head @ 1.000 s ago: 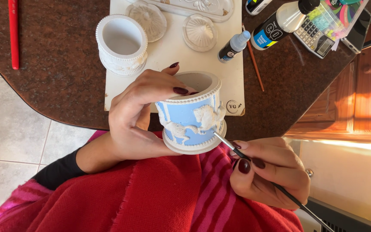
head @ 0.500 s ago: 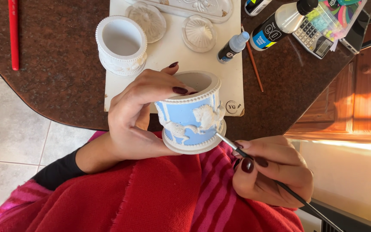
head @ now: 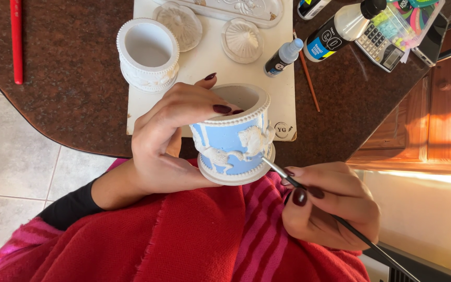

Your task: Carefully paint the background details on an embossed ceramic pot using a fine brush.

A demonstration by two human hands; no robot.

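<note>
My left hand (head: 173, 141) grips a round ceramic pot (head: 234, 137), blue with white raised figures and a white beaded rim, with fingertips hooked over its rim. It is held tilted over my lap, just off the table's edge. My right hand (head: 330, 204) holds a thin dark-handled paintbrush (head: 309, 193). The brush tip touches the pot's lower right side, near its base.
On the dark stone table (head: 74, 78) lies a white board (head: 210, 62) with an unpainted white pot (head: 149, 52) and two round lids (head: 242, 40). Paint bottles (head: 284, 56), a thin brush (head: 307, 78) and a calculator (head: 377, 44) sit to the right. A red stick (head: 16, 39) lies left. A red cloth (head: 194, 235) covers my lap.
My right hand has shifted slightly, keeping the brush tip against the lower right of the pot. The left hand holds the pot almost still.
</note>
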